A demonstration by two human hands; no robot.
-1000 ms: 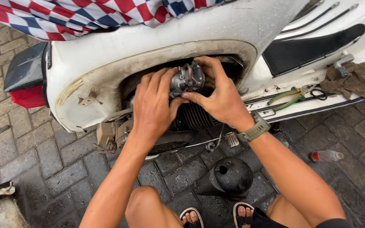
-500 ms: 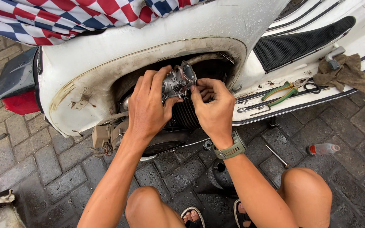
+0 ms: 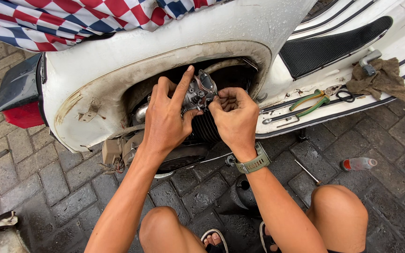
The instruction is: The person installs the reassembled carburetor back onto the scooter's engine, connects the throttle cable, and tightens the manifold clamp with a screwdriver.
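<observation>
Carburettor of grey cast metal (image 3: pixel 201 93) sits in the white scooter's open engine bay (image 3: pixel 118 70); left hand (image 3: pixel 167 117) cups it steady, right hand (image 3: pixel 233 117) pinches a fitting at its side.

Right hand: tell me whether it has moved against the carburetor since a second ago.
Yes. The right hand has slid from over the top right of the metal carburetor down to its lower right side, fingertips now pinching there.
</observation>
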